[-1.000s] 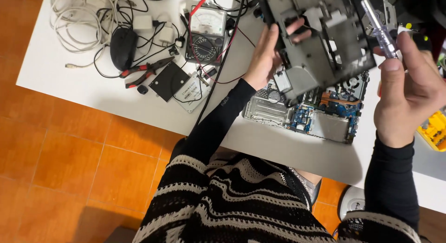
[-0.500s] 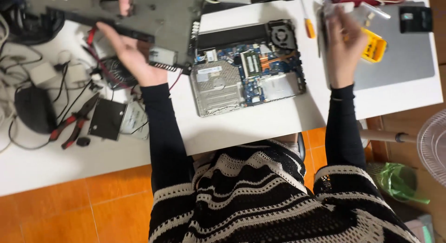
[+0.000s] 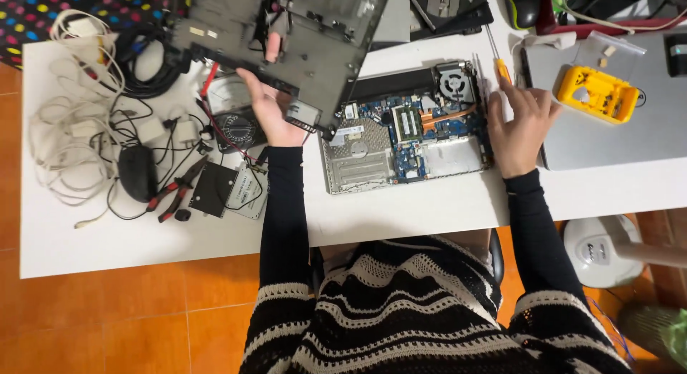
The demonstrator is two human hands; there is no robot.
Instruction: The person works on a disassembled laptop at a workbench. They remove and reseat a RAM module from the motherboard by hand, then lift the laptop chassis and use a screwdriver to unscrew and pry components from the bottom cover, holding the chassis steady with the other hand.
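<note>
left hand (image 3: 272, 109) fingers (image 3: 273, 45) clamped on the dark bottom cover (image 3: 286, 38), thumb under the near edge, cover lifted off and tilted up-left, clear of the laptop. right hand (image 3: 519, 124) fingers (image 3: 512, 95) loosely spread, holding nothing, resting at the right edge of the opened laptop base (image 3: 404, 134), fingertip just beside the yellow-handled screwdriver (image 3: 497, 59).

change vs 1 second ago: the cover hung over the base and the right hand held the screwdriver up. now the cover is swung left, the screwdriver lies on the white surface (image 3: 401, 202), and the right hand is down by the chassis. my read: screws are done, cover is free, board with fan and copper heat pipe fully exposed.

around: closed silver laptop (image 3: 608, 138) to the right with a yellow plastic part (image 3: 597, 93) on it. left of the cover: round multimeter (image 3: 236, 127), red-handled pliers (image 3: 175, 192), black mouse (image 3: 137, 172), tangle of white cables (image 3: 68, 138).
</note>
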